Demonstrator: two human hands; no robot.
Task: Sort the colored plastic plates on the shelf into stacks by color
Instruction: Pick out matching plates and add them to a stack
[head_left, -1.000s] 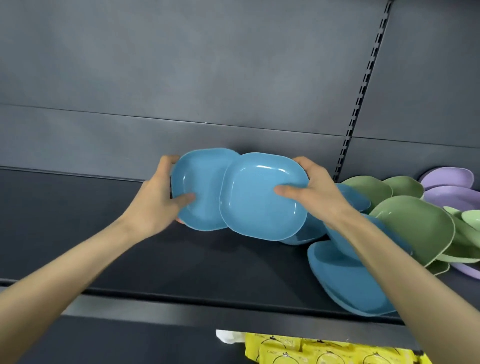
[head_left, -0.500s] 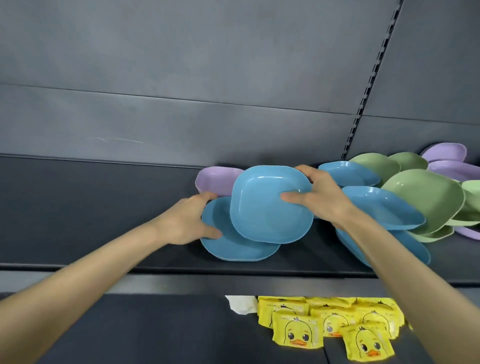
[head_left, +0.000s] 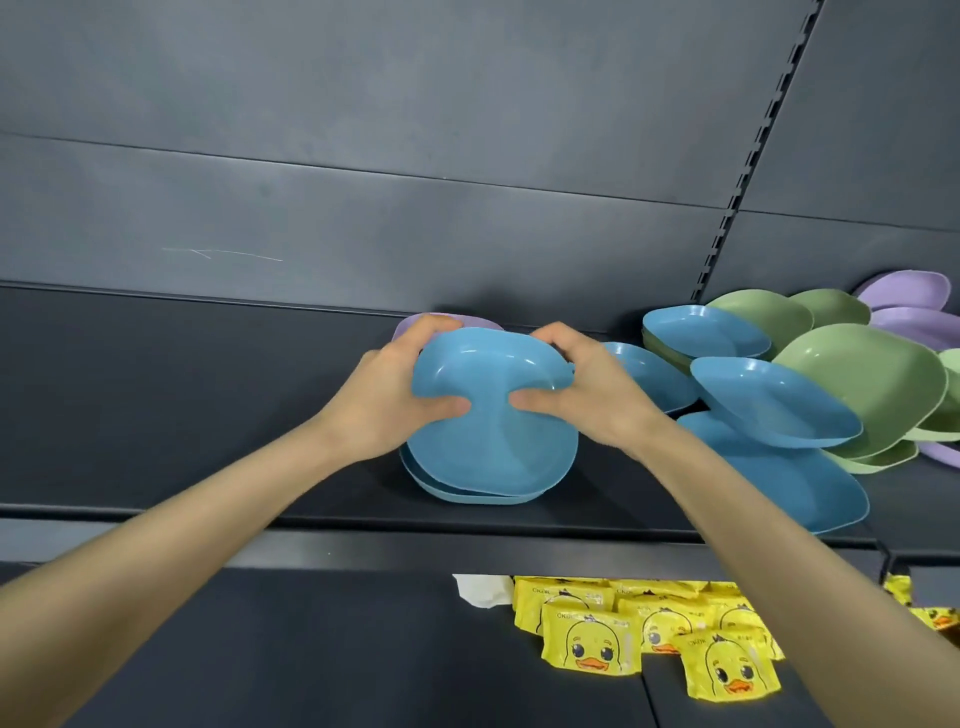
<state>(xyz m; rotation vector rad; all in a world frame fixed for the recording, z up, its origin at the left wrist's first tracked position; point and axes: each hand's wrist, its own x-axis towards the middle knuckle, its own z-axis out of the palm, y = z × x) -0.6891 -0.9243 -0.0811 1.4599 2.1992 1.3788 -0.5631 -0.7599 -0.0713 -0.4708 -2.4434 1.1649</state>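
The upper blue plate (head_left: 493, 441) now lies on the lower one, gripped by left hand (head_left: 395, 400) and right hand (head_left: 587, 395); the mixed pile (head_left: 810, 395) at right remains unsorted.

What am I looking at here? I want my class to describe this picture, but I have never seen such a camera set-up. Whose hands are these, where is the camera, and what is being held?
There is no machine here. These are a person's two bare hands, filmed by a wide-angle camera worn on the head, looking forward and down, so you see roughly what the person sees. The left hand and right hand both hold one blue plate. The grip is the same on each side: thumb inside the plate, fingers curled over its far edge. It sits on top of a second blue plate on the dark shelf. A purple plate peeks out behind. To the right lies a mixed heap of blue plates, green plates and purple plates. Yellow duck packets lie on the shelf below.
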